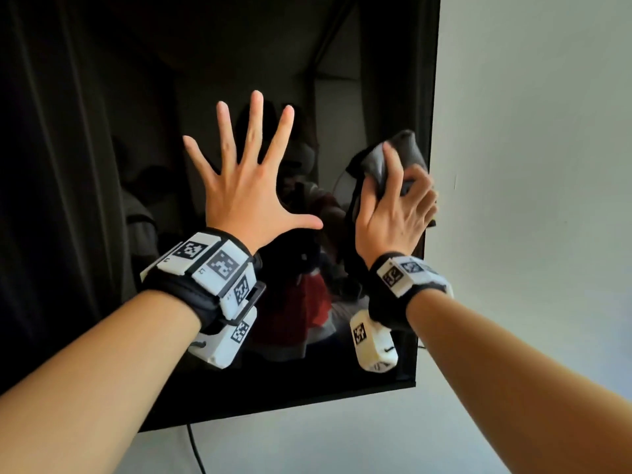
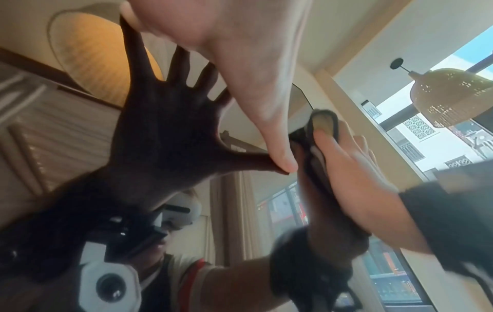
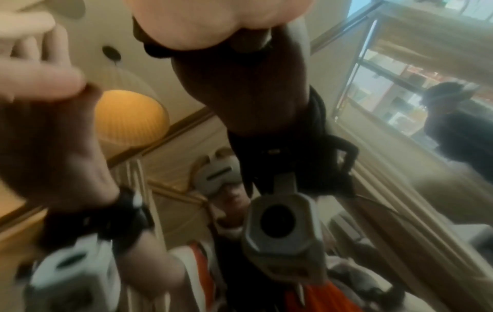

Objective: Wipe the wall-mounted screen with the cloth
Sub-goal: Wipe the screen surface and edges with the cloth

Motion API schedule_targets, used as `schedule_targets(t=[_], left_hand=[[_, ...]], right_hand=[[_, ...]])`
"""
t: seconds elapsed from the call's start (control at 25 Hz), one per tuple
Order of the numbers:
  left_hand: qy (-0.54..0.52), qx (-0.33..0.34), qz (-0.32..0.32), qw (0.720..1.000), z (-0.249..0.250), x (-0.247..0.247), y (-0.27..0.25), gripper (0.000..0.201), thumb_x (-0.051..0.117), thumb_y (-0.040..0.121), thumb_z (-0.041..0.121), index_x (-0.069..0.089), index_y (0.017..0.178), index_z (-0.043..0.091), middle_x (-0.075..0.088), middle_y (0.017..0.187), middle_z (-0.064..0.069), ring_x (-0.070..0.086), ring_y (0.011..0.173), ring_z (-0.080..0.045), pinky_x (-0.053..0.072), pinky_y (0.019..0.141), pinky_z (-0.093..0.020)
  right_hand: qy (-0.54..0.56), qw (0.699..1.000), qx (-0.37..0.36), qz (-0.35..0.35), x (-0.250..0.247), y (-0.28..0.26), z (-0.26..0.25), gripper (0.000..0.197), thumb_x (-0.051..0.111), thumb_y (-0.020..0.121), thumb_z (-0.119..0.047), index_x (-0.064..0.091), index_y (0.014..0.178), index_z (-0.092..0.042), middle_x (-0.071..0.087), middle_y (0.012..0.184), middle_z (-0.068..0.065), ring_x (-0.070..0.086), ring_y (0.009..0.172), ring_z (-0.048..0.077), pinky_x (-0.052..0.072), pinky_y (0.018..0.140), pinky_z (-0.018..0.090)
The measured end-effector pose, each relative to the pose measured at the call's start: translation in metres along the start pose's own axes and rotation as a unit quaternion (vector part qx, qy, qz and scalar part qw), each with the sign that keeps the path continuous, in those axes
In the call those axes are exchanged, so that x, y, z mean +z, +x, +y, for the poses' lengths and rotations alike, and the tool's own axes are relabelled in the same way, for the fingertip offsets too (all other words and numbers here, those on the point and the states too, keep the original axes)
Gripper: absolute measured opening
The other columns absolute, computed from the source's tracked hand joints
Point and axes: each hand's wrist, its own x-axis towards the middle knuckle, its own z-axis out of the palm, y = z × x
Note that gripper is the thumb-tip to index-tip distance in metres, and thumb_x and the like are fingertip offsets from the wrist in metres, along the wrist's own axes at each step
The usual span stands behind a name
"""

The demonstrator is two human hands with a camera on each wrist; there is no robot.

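Note:
A large black glossy screen (image 1: 102,131) hangs on a white wall and fills most of the head view. My left hand (image 1: 244,172) lies flat on the glass near its middle, fingers spread and straight. My right hand (image 1: 396,206) grips a bunched grey cloth (image 1: 402,150) and presses it on the glass close to the screen's right edge. In the left wrist view the left thumb (image 2: 277,135) touches the glass beside the cloth (image 2: 324,122) and the right hand (image 2: 354,168). The right wrist view is blurred; it shows the right palm (image 3: 213,21) and the left hand (image 3: 40,73).
The screen's right edge (image 1: 431,165) and bottom edge (image 1: 307,401) border a bare white wall (image 1: 530,165). A dark cable (image 1: 196,449) hangs below the screen. The glass mirrors the room behind: lamps, a window and a person wearing a headset.

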Motion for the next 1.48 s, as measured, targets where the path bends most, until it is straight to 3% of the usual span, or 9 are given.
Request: schedule_targets(t=[0.28, 0.44, 0.6, 0.8, 0.96, 1.12, 1.28, 1.4, 1.48], left_hand=[[0.006, 0.007, 0.008, 1.000, -0.001, 0.003, 0.000, 0.141, 0.057, 0.049, 0.093, -0.014, 0.156, 0.032, -0.018, 0.164, -0.008, -0.016, 0.148, -0.043, 0.001, 0.106, -0.080], [0.003, 0.010, 0.010, 1.000, -0.002, 0.002, -0.002, 0.141, 0.057, 0.050, 0.093, -0.012, 0.156, 0.031, -0.017, 0.165, -0.008, -0.015, 0.148, -0.044, 0.002, 0.106, -0.081], [0.001, 0.023, 0.004, 1.000, -0.003, -0.001, -0.003, 0.139, 0.058, 0.053, 0.091, -0.011, 0.157, 0.030, -0.017, 0.165, -0.009, -0.016, 0.148, -0.044, -0.001, 0.107, -0.079], [0.033, 0.045, 0.001, 0.998, -0.045, -0.007, -0.033, 0.140, 0.061, 0.052, 0.090, -0.011, 0.157, 0.030, -0.016, 0.165, -0.006, -0.014, 0.148, -0.045, -0.001, 0.107, -0.079], [0.041, 0.001, -0.019, 0.999, -0.085, -0.007, -0.052, 0.142, 0.057, 0.049, 0.093, -0.015, 0.155, 0.034, -0.022, 0.164, -0.006, -0.017, 0.146, -0.049, -0.002, 0.104, -0.082], [0.031, 0.009, -0.016, 0.999, -0.087, -0.003, -0.053, 0.139, 0.053, 0.050, 0.095, -0.015, 0.155, 0.034, -0.022, 0.164, -0.007, -0.018, 0.147, -0.047, -0.001, 0.104, -0.082], [0.030, 0.010, -0.007, 0.999, -0.089, 0.001, -0.054, 0.139, 0.052, 0.050, 0.095, -0.015, 0.155, 0.033, -0.021, 0.164, -0.007, -0.017, 0.147, -0.047, 0.000, 0.104, -0.082], [0.028, 0.010, 0.000, 1.000, -0.088, 0.001, -0.054, 0.139, 0.052, 0.051, 0.095, -0.015, 0.155, 0.033, -0.020, 0.164, -0.007, -0.017, 0.147, -0.046, 0.002, 0.104, -0.082], [0.027, 0.013, 0.001, 1.000, -0.089, 0.002, -0.054, 0.139, 0.051, 0.051, 0.096, -0.015, 0.155, 0.033, -0.020, 0.164, -0.007, -0.017, 0.147, -0.046, 0.002, 0.104, -0.083]], right_hand=[[-0.004, 0.998, 0.032, 0.046, 0.003, 0.039, -0.016, 0.046, 0.040, 0.093, -0.049, 0.043, 0.138, -0.037, 0.046, 0.116, 0.004, 0.042, 0.103, 0.024, 0.028, 0.092, 0.033], [-0.035, 0.992, -0.115, -0.031, -0.004, -0.008, 0.003, 0.045, 0.043, 0.092, -0.047, 0.043, 0.136, -0.036, 0.045, 0.114, 0.005, 0.042, 0.102, 0.026, 0.034, 0.091, 0.036], [-0.015, 0.999, 0.024, 0.032, -0.002, 0.029, -0.018, 0.046, 0.041, 0.093, -0.047, 0.042, 0.138, -0.037, 0.045, 0.116, 0.004, 0.043, 0.102, 0.025, 0.032, 0.093, 0.035], [-0.056, 0.984, -0.164, -0.034, -0.006, -0.012, -0.004, 0.045, 0.043, 0.093, -0.047, 0.045, 0.135, -0.033, 0.041, 0.113, 0.005, 0.042, 0.097, 0.029, 0.032, 0.086, 0.040], [-0.010, 0.997, 0.052, 0.055, 0.007, 0.016, -0.049, 0.047, 0.041, 0.092, -0.048, 0.044, 0.137, -0.035, 0.046, 0.115, 0.007, 0.044, 0.102, 0.029, 0.030, 0.092, 0.038], [-0.048, 0.982, -0.179, -0.024, 0.016, -0.032, -0.048, 0.045, 0.047, 0.090, -0.045, 0.045, 0.134, -0.034, 0.046, 0.112, 0.007, 0.042, 0.095, 0.028, 0.033, 0.085, 0.041], [-0.008, 0.994, 0.085, 0.065, 0.019, 0.002, -0.069, 0.046, 0.038, 0.092, -0.048, 0.044, 0.136, -0.036, 0.045, 0.115, 0.006, 0.042, 0.098, 0.028, 0.032, 0.090, 0.040], [-0.053, 0.982, -0.178, -0.038, 0.019, -0.044, -0.061, 0.045, 0.045, 0.091, -0.045, 0.045, 0.136, -0.035, 0.044, 0.113, 0.006, 0.042, 0.099, 0.028, 0.032, 0.087, 0.040], [-0.040, 0.996, -0.080, 0.000, 0.014, -0.011, -0.053, 0.044, 0.041, 0.093, -0.047, 0.045, 0.136, -0.037, 0.045, 0.113, 0.006, 0.043, 0.099, 0.027, 0.031, 0.088, 0.037]])
